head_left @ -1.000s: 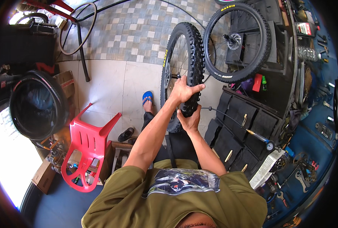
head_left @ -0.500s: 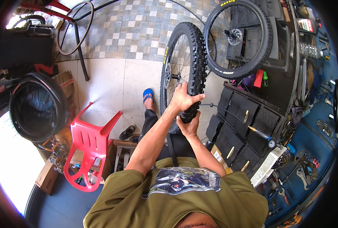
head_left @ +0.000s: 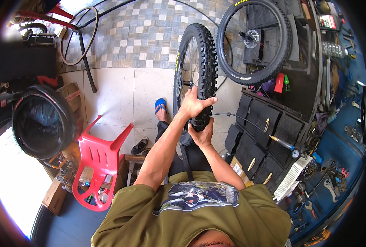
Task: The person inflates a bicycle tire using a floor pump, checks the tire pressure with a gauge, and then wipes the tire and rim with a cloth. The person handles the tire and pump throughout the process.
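Wheel [head_left: 206,76] dead ahead of me at 12 o'clock, in both hands. Progress: tire [head_left: 202,47] looks on the rim wherever I can see it, so I'd call that part done; left, by my judgement, is whatever the hose is there for, and how firm the tire is I can't tell. Wheel's on edge, long axis 12 to 6 o'clock, far end a touch toward 1; hub and spokes face 9 to 10, tread up at me. Other wheel [head_left: 252,40] at its 2 o'clock, apart; red chair [head_left: 98,164] near its 8. Hose [head_left: 229,114] comes in from 4 o'clock; tire and fingers hide its end, can't say if it's hooked on. Left hand [head_left: 193,106]: fingers on the spoke side, thumb spread wide across the tread. Right hand [head_left: 202,133], at 6: half curled around the near tire, thumb apart. Gauge [head_left: 295,153] out at 4, untouched.
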Motion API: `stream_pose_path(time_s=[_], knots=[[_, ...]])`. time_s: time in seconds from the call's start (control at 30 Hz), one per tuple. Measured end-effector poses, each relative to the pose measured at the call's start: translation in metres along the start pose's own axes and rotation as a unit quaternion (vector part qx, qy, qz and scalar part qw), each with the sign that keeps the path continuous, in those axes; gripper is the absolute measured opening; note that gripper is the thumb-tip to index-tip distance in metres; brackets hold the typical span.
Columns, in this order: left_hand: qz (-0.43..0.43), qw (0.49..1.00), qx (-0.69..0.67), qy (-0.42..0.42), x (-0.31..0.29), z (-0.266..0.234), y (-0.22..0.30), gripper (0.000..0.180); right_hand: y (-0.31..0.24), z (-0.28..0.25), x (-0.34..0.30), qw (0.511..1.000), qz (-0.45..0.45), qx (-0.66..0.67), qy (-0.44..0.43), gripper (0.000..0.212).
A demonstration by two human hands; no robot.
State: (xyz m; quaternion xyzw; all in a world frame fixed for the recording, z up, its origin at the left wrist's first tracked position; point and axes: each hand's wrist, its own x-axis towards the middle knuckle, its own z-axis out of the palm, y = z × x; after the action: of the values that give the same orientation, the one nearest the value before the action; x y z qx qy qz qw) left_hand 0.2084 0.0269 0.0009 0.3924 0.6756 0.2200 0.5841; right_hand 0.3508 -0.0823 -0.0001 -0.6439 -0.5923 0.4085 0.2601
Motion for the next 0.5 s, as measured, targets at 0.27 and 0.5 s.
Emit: stream_pose_path(time_s=[0.27,0.5], knots=[[-0.011,0.995,0.002,0.101,-0.013,-0.044,0.023,0.095,-0.039,0.020,0.012,0.997,0.053,-0.049,-0.039,0.082],[-0.100,0.895,0.265,0.345,-0.001,-0.107,0.019,0.075,-0.094,0.047,0.038,0.948,-0.035,-0.106,-0.299,0.079]])
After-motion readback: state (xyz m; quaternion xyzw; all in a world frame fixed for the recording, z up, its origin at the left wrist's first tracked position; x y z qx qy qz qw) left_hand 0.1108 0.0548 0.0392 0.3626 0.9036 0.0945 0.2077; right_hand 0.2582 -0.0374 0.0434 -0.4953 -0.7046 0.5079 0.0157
